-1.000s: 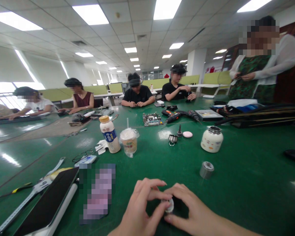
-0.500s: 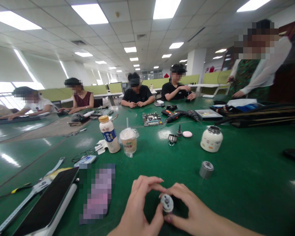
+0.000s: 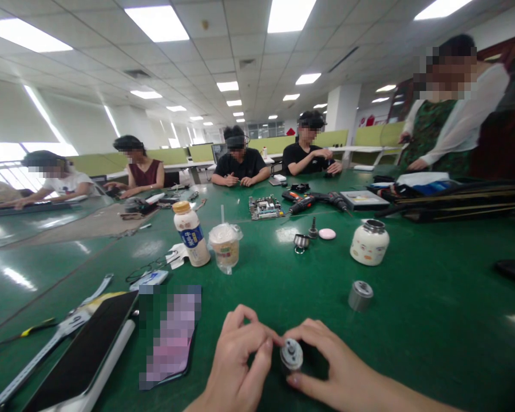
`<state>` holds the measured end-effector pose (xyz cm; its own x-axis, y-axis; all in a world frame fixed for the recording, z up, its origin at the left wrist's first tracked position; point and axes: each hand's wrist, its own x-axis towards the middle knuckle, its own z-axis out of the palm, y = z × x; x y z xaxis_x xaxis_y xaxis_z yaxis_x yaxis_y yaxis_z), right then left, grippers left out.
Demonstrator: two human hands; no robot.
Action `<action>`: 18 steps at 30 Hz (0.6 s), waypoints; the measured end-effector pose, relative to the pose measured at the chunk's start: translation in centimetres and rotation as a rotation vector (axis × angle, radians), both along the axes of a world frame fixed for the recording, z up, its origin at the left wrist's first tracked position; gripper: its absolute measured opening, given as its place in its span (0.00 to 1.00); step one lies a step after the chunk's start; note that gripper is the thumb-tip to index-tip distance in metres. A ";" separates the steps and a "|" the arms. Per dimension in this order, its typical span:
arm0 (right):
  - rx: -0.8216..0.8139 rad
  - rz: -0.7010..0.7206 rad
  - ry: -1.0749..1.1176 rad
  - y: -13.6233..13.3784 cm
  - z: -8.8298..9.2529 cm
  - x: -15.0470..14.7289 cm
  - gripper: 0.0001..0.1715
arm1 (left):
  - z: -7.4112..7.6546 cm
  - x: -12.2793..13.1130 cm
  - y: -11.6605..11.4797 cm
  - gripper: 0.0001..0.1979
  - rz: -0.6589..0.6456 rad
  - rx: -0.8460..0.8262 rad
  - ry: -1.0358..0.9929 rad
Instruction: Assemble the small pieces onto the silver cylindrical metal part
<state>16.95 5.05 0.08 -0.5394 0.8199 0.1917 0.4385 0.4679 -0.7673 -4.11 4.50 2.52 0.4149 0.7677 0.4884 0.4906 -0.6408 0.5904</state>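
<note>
A small round metal part (image 3: 291, 353) with a knob on its top stands upright at the bottom centre, between my hands. My right hand (image 3: 332, 357) grips it from the right, thumb at the near side and index finger at the far side. Curled on the left is my left hand (image 3: 244, 357), its index fingertip at the part's upper left edge and its thumb bent in beside the fingers. A silver metal cylinder (image 3: 361, 296) stands beyond my right hand.
Left lie a phone (image 3: 175, 337), a black tablet (image 3: 88, 343) and a strap (image 3: 34, 360). Further off stand a bottle (image 3: 191, 234), a wrapped cup (image 3: 225, 246), a cream jar (image 3: 369, 243), a metal ring piece (image 3: 301, 242) and a circuit board (image 3: 266, 208). Several people are around the table.
My left thumb has moved off the metal part, and the left fingers have curled in, with the index fingertip at its edge. My right hand keeps its grip.
</note>
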 end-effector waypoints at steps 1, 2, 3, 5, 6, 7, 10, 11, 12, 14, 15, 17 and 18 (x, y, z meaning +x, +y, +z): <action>0.003 0.001 0.001 0.0 0.0 0.0 0.18 | 0.0 0.0 0.0 0.16 -0.010 -0.009 -0.010; 0.006 0.002 0.002 0.0 -0.1 0.0 0.18 | 0.0 0.1 -0.1 0.17 -0.022 -0.013 -0.020; 0.010 0.002 0.001 0.0 -0.1 0.0 0.18 | 0.0 0.1 -0.1 0.18 -0.034 -0.017 -0.030; 0.016 0.003 -0.004 0.0 -0.1 0.0 0.17 | 0.0 0.3 -0.3 0.18 -0.049 -0.029 -0.047; 0.017 0.001 -0.005 0.0 -0.1 0.0 0.17 | 0.0 0.4 -0.3 0.18 -0.054 -0.043 -0.056; 0.017 0.001 -0.006 -0.1 -0.1 0.0 0.17 | -0.1 0.5 -0.4 0.18 -0.061 -0.062 -0.066; 0.023 0.002 0.008 -0.1 -0.4 0.0 0.17 | -0.2 0.9 -0.4 0.18 -0.090 -0.132 -0.110; 0.026 -0.002 0.015 -0.1 -0.5 0.0 0.17 | -0.3 1.1 -0.4 0.16 -0.093 -0.144 -0.122; 0.028 -0.006 0.020 -0.1 -0.6 0.0 0.17 | -0.3 1.1 -0.4 0.12 -0.089 -0.149 -0.125; 0.030 -0.014 0.020 0.0 -0.6 0.0 0.19 | -0.4 1.2 -0.2 0.05 -0.059 -0.132 -0.098; 0.028 -0.015 0.014 0.0 -0.6 0.0 0.20 | -0.5 1.2 -0.1 0.02 -0.039 -0.115 -0.075; 0.018 -0.011 0.004 0.0 -0.5 0.0 0.21 | -0.6 1.2 0.0 0.03 0.006 -0.081 -0.039; 0.014 -0.013 0.002 -0.1 -0.4 0.0 0.20 | -0.7 1.1 0.0 0.04 0.024 -0.067 -0.033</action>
<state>16.91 4.99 -0.37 -0.5282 0.8243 0.2038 0.4434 0.4725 -0.7617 -2.97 4.52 1.80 0.3802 0.8088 0.4487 0.4851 -0.5874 0.6478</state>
